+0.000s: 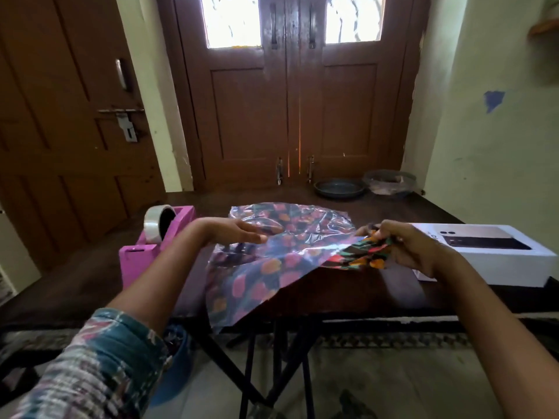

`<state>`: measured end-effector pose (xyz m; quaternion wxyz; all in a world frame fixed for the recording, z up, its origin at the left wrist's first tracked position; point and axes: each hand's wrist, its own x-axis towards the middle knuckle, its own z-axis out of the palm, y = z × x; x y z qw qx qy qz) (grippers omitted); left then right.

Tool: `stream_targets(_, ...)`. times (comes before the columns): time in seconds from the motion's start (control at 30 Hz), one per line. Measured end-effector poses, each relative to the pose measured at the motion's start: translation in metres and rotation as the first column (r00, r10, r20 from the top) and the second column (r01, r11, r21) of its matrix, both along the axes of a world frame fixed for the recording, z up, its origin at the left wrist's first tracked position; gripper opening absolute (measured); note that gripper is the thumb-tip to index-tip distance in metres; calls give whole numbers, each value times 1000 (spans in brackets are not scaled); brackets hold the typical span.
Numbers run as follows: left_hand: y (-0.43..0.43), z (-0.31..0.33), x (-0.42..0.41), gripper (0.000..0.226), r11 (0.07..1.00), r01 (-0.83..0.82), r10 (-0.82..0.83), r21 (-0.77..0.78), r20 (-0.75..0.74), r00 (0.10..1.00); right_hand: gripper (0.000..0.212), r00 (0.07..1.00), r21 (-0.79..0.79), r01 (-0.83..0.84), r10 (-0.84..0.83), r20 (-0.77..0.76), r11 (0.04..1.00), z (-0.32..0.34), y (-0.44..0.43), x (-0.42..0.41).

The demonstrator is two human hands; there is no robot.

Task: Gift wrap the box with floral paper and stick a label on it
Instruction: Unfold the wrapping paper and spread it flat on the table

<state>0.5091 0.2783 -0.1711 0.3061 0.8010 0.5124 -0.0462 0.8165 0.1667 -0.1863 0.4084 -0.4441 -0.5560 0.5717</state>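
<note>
1. At the near edge of the dark wooden desk [363,294], a sheet of glossy, dark floral wrapping paper [272,267] lies partly spread, and its near-left corner droops over the edge.
2. Just beyond, on the right, the right hand [405,246] has its fingers curled tight round the bunched right edge of the paper, which it lifts off the desk.
3. On the left, the left hand [239,234] is flat with straight fingers and grips nothing. It sits above the middle of the sheet, but blur hides whether it touches.
4. The long white cardboard phone box [496,261] lies flat on the desk, bare of paper, just right of the right hand and well apart from the left. Its long axis seems to run roughly left to right.
5. The coming move likely turns on this: the box must go left onto the sheet, and the right hand is much the nearer, though it is busy with the paper.
6. At the left edge stands a pink plastic tape dispenser [142,252] carrying a clear tape roll [157,222], close to the left hand.
7. At the far end sit a dark round metal pan [338,189] and, to its right, a clear bowl [390,182].
</note>
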Motion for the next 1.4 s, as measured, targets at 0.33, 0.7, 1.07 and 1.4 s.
stream_targets(0.33,33,-62,18,80,983,-111,135,145,-162,978,42,835,-3,-180,155,527,984,-12,11,8)
stream_targets(0.7,62,-70,22,69,973,24,-16,228,-36,999,22,604,184,-80,-99,791,980,-9,53,-30)
stream_targets(1.07,123,-53,-8,28,552,-829,543,90,716,439,67,320,190,-279,-95,943,941,-55,129,-148)
stream_targets(1.4,190,-55,7,57,606,-762,619,-229,737,271,68,284,246,-298,-161,945,922,-77,140,-139)
